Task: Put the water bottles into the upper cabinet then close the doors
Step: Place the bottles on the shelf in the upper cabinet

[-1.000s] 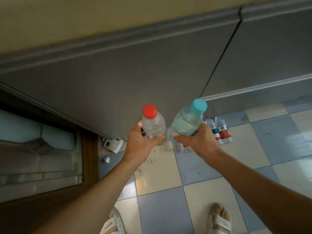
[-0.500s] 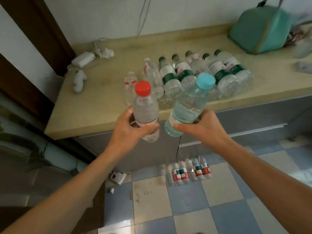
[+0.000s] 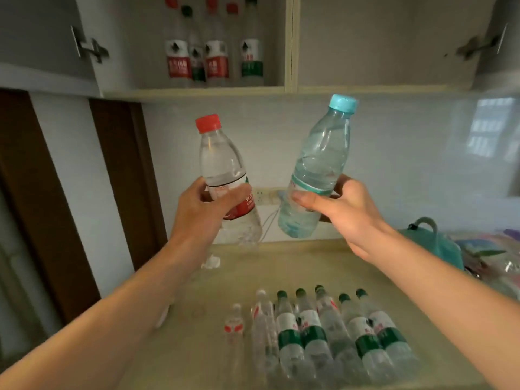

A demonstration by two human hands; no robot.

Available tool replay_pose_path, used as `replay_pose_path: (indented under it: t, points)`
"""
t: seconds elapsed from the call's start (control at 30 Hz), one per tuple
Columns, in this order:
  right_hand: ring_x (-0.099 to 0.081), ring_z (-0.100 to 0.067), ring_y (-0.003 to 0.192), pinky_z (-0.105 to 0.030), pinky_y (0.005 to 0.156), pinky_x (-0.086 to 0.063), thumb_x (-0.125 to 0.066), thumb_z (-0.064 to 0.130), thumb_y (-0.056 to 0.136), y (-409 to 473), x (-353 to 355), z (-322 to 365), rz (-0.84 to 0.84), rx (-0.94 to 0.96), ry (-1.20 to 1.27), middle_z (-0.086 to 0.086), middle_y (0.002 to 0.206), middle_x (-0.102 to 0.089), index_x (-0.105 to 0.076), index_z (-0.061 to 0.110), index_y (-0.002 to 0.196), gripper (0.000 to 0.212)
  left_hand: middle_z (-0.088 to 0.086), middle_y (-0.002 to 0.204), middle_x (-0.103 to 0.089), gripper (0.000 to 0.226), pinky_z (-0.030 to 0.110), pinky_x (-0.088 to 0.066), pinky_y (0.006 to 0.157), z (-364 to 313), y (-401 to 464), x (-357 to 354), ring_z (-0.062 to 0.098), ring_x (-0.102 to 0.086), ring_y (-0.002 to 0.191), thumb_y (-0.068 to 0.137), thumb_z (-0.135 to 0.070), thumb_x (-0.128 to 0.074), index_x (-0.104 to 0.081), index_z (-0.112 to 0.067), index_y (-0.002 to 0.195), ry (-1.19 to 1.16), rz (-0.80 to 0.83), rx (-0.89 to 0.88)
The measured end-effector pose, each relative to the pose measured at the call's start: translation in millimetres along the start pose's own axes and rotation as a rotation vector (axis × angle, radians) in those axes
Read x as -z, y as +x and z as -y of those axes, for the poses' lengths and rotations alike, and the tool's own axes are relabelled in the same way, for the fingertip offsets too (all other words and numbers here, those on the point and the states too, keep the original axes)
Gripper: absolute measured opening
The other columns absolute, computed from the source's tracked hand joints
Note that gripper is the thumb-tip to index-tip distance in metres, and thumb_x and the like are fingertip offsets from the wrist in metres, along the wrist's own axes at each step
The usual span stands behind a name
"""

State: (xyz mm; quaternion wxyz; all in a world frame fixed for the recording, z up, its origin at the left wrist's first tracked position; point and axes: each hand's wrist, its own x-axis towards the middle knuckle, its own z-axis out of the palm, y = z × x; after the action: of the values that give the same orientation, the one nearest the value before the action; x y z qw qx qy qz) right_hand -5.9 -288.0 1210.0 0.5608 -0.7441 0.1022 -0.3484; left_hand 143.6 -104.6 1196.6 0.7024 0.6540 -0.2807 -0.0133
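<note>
You're mid-carry: left hand (image 3: 206, 209) grips the red-cap bottle (image 3: 225, 175), right hand (image 3: 342, 209) the blue-cap bottle (image 3: 318, 167), both at frame centre below the open cabinet (image 3: 289, 90). Next, lift them onto its shelf, upright.

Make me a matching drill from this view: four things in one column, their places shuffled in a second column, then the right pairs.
Things
1. red-capped bottle
2. blue-capped bottle
3. green-labelled bottles
4. teal bag

Places
A. on the counter, at the right by the wall
B. gripped by the left hand
C. lying in a row on the counter, near side
D. gripped by the right hand

Pairs: 1-B, 2-D, 3-C, 4-A
</note>
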Motion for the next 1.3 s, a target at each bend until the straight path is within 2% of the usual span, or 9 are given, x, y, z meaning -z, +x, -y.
replay_pose_path:
  t: [0.1,0.3,0.47,0.6,0.77,1.0,1.13,1.23,1.3]
  points:
    - [-0.073,-0.016,0.099,-0.046,0.093,-0.057,-0.088,0.03,0.071,51.5,-12.2,39.8,-0.034,0.058,0.037,0.004,0.108,-0.075,-0.068,0.019,0.116,0.051,-0.015,0.094,-0.075,0.042,0.039,-0.059,0.085,-37.0,59.0,7.2,0.008,-0.073,0.09,0.065,-0.047,-0.086,-0.07,-0.035,0.102,-0.016,0.007,-0.069]
    - [-0.074,-0.01,0.092,-0.036,0.081,-0.061,-0.082,0.027,0.08,137.8,-39.0,94.4,-0.095,0.163,0.071,0.006,0.104,-0.076,-0.069,0.024,0.114,0.036,-0.022,0.085,-0.074,0.036,0.033,-0.057,0.075,-100.3,169.1,20.7,-0.002,-0.071,0.077,0.064,-0.046,-0.086,-0.069,-0.036,0.094,-0.058,0.056,-0.2]
    - [-0.074,-0.01,0.089,-0.034,0.079,-0.06,-0.084,0.03,0.078,209.9,-61.5,127.7,-0.154,0.216,0.056,0.009,0.096,-0.077,-0.07,0.026,0.11,0.036,-0.015,0.088,-0.075,0.048,0.035,-0.059,0.073,-141.0,247.0,27.7,0.01,-0.073,0.086,0.058,-0.054,-0.086,-0.066,-0.035,0.097,-0.072,0.026,-0.263]
    - [-0.074,-0.011,0.086,-0.036,0.082,-0.058,-0.085,0.03,0.077,260.9,-72.8,142.8,-0.198,0.247,0.039,0.009,0.092,-0.077,-0.067,0.032,0.102,0.032,-0.009,0.1,-0.069,0.059,0.036,-0.056,0.074,-158.5,299.3,24.0,0.013,-0.068,0.09,0.063,-0.051,-0.089,-0.057,-0.03,0.107,-0.029,-0.101,-0.333]
    - [-0.069,-0.018,0.097,-0.045,0.091,-0.056,-0.087,0.028,0.075,311.1,-74.3,158.6,-0.213,0.233,-0.016,0.003,0.103,-0.073,-0.065,0.025,0.109,0.04,-0.016,0.094,-0.06,0.061,0.024,-0.043,0.06,-169.3,342.3,5.0,0.004,-0.06,0.082,0.07,-0.045,-0.088,-0.049,-0.029,0.115,0.034,-0.157,-0.391]
    - [-0.067,-0.017,0.094,-0.039,0.085,-0.057,-0.084,0.027,0.079,352.1,-79.6,138.6,-0.195,0.245,-0.1,0.002,0.101,-0.07,-0.06,0.025,0.106,0.036,-0.019,0.087,-0.051,0.054,0.019,-0.033,0.056,-144.1,378.3,-9.0,0.0,-0.048,0.073,0.074,-0.05,-0.084,-0.05,-0.03,0.11,0.142,-0.247,-0.316]
    - [-0.064,-0.008,0.09,-0.027,0.074,-0.052,-0.081,0.029,0.083,369.7,-87.0,131.9,-0.211,0.322,-0.223,0.006,0.104,-0.068,-0.057,0.027,0.119,0.043,-0.018,0.089,-0.056,0.047,0.02,-0.037,0.059,-138.0,389.3,-12.2,0.001,-0.052,0.076,0.077,-0.051,-0.081,-0.055,-0.029,0.108,0.225,-0.224,-0.341]
    - [-0.066,-0.013,0.092,-0.037,0.084,-0.057,-0.078,0.031,0.086,382.1,-92.8,122.7,-0.236,0.295,-0.236,0.004,0.107,-0.067,-0.055,0.026,0.12,0.042,-0.014,0.091,-0.06,0.043,0.019,-0.037,0.058,-134.5,392.1,-14.4,-0.002,-0.053,0.077,0.08,-0.045,-0.081,-0.059,-0.026,0.112,0.323,-0.166,-0.321]
    - [-0.066,-0.016,0.094,-0.041,0.087,-0.057,-0.076,0.032,0.087,390.3,-94.3,116.1,-0.272,0.276,-0.261,0.002,0.109,-0.066,-0.051,0.025,0.12,0.042,-0.008,0.1,-0.064,0.045,0.021,-0.043,0.065,-133.1,393.8,-13.7,0.004,-0.058,0.082,0.082,-0.041,-0.08,-0.06,-0.023,0.117,0.395,-0.134,-0.306]
